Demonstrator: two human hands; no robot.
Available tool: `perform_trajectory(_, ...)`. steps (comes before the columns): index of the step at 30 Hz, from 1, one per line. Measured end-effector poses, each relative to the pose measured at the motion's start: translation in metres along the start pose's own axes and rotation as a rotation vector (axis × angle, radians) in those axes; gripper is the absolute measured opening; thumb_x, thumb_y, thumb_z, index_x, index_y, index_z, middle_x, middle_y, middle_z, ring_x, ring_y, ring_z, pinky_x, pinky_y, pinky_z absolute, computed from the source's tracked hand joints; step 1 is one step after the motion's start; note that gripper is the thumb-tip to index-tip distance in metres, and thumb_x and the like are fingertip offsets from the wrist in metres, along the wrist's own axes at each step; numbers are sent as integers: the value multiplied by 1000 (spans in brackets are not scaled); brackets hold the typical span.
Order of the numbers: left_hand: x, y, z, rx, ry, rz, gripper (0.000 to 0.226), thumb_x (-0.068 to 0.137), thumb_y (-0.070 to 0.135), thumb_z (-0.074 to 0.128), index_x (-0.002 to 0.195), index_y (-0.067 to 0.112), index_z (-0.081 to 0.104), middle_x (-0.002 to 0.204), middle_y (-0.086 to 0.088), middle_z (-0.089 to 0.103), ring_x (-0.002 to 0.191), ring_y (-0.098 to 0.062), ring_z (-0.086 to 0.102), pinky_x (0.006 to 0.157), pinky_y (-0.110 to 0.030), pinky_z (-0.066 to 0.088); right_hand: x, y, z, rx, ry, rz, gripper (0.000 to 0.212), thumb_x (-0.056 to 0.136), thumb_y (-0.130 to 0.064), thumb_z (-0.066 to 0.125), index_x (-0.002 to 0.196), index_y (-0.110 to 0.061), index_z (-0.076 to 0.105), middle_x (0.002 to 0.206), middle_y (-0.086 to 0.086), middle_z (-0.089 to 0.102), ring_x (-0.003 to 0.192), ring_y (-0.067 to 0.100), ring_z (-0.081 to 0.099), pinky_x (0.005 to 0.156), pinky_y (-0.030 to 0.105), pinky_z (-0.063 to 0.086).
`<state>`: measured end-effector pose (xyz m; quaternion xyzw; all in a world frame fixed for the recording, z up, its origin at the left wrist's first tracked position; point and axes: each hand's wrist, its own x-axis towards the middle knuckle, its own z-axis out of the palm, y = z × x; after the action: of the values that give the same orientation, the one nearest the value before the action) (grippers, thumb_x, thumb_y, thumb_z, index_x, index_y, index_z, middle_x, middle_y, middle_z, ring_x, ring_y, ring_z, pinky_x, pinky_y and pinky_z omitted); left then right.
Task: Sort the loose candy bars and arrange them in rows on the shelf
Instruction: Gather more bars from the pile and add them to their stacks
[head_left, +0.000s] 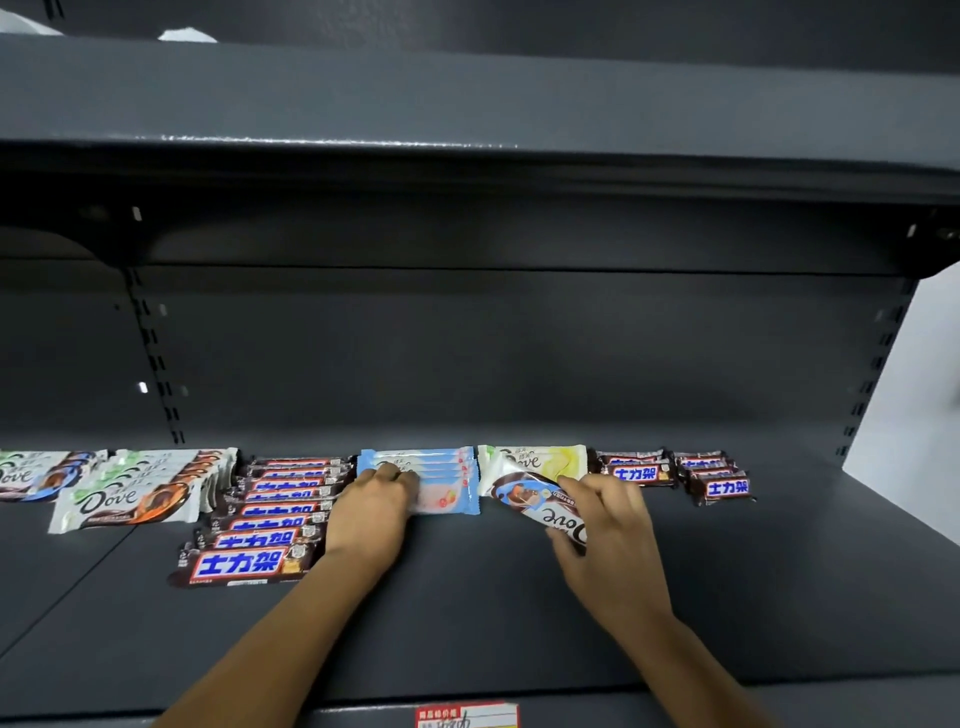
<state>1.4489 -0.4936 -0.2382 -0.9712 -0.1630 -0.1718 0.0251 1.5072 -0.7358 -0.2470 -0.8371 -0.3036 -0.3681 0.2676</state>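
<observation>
Candy bars lie well back on the dark shelf (467, 597), so your reach starts at the red-edged price label (467, 717) on the front lip and runs forward over bare metal. Your right hand (608, 525) pinches a brown-and-white Dove bar (535, 501) between thumb and fingers, tilted, with its far end over the yellow-white Dove bar (540, 460). It looks like a stray being lifted from the wrong row. Your left hand (371, 512) lies with its fingers close together over the left end of the pale blue bars (441, 478), probably steadying that overlapped row; whether it grips or only presses, you cannot tell. Just left of it, the long row of brown bars (260, 525) steps back in shingled order, and white Dove rows (130, 499) continue toward the edge. Right of the yellow bar are two short brown rows (636, 470). Behind everything stands the back panel (519, 353), under an upper shelf (467, 104).
</observation>
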Motion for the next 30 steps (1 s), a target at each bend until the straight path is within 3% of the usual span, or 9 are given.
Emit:
perform_trajectory(10,4,5,-4,-150,-43,-76,36,86,9,49,120,19,57,125,-2,49,117,-24,44,93,-33,45,-2,3,2,-23,-15,16,54,59,-20,83,109,-13,64,100,0,58,91,13,40,74,31,51)
perform_trajectory(18,-6,18,-8,-144,32,-88,48,89,12,47,136,20,44,136,-3,43,126,-24,36,99,-31,38,-2,3,2,-2,-13,23,55,59,-19,84,110,-12,64,99,1,58,91,14,40,73,35,53)
perform_trajectory(22,-23,48,-15,-272,179,-20,30,87,21,52,115,19,63,121,0,57,113,-23,46,91,-29,40,-1,1,-1,21,10,43,53,62,-18,82,112,-13,63,102,1,58,93,16,45,76,37,52)
perform_trajectory(27,-38,92,-43,-574,69,-64,25,91,28,50,109,26,66,104,1,69,102,-21,59,86,-27,46,5,-8,-8,101,84,82,53,61,-11,83,109,-9,62,103,6,59,91,27,60,78,37,50)
perform_trajectory(30,-45,111,-59,-761,61,-69,22,93,25,49,107,22,66,92,2,71,92,-19,62,84,-27,47,7,-17,-10,234,94,147,50,66,-8,80,112,-8,60,106,7,57,95,26,58,83,33,48)
